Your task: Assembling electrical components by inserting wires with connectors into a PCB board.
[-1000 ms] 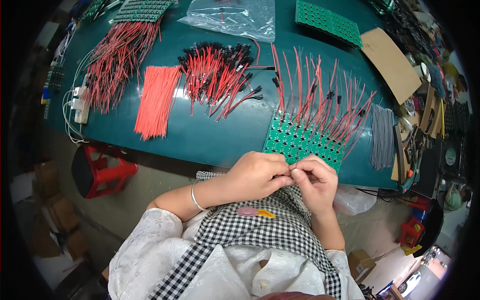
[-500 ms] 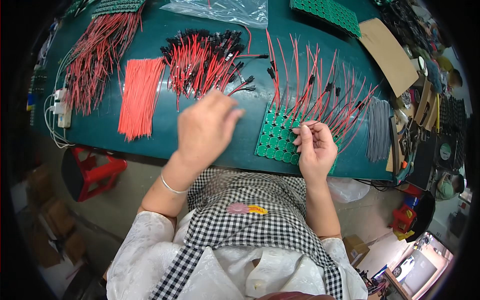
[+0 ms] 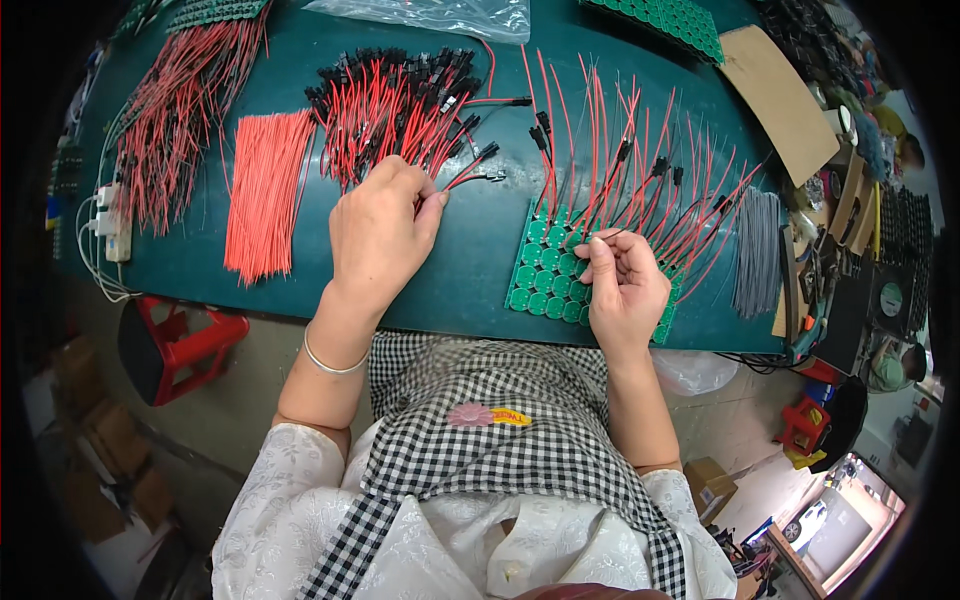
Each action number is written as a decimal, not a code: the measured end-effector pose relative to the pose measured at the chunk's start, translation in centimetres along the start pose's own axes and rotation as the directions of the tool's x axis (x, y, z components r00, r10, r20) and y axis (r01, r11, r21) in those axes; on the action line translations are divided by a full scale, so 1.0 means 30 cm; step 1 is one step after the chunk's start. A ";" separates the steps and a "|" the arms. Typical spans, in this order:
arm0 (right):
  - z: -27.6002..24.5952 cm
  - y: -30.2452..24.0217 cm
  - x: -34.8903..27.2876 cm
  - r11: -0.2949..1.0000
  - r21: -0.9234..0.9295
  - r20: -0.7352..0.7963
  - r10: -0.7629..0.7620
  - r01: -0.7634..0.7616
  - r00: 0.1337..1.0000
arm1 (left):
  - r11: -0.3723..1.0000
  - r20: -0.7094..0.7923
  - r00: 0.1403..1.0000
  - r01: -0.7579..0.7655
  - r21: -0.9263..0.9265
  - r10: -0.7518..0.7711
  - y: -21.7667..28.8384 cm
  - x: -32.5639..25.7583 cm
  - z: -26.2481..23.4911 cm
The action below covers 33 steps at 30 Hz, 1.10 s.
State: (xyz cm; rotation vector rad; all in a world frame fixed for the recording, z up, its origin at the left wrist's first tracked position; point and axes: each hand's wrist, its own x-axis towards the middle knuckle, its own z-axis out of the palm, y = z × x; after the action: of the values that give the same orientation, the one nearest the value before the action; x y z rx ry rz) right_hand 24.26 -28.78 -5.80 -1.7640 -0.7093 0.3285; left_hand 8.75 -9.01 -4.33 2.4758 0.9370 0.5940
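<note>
My left hand [image 3: 385,225] is closed at the near edge of a heap of red-and-black connector wires [image 3: 390,115] with black plugs. Its thumb and finger meet at the bare end of one connector wire [image 3: 464,178], whose plug points right. On the right, my right hand [image 3: 628,285] hovers over a green circuit-board panel [image 3: 540,275] of round boards, thumb and finger pinching a thin dark wire. Many red and black wires [image 3: 640,160] stand up from the panel's far part, some ending in black plugs. My right hand hides part of the panel.
A bundle of red wires [image 3: 266,195] lies left of the heap, grey wires [image 3: 757,250] right of the panel. Finished-looking wired boards [image 3: 185,110], a power strip [image 3: 113,225], a plastic bag [image 3: 430,15] and cardboard [image 3: 778,100] surround them. A red stool [image 3: 190,345] stands below.
My left hand has moved slightly up and left to the wire heap, and its thumb and finger have come together. My right hand stays over the panel, still pinching.
</note>
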 end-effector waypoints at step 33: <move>0.006 -0.008 0.009 0.990 -0.133 -0.041 -0.054 0.048 0.998 | 0.978 0.088 0.990 0.124 -0.168 -0.111 -0.029 -0.032 -0.068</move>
State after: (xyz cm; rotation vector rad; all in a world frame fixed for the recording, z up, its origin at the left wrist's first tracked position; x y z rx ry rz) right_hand 24.29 -28.44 -5.59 -1.8690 -0.7572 0.2109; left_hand 6.58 -8.60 -3.34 2.2558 0.9516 0.5122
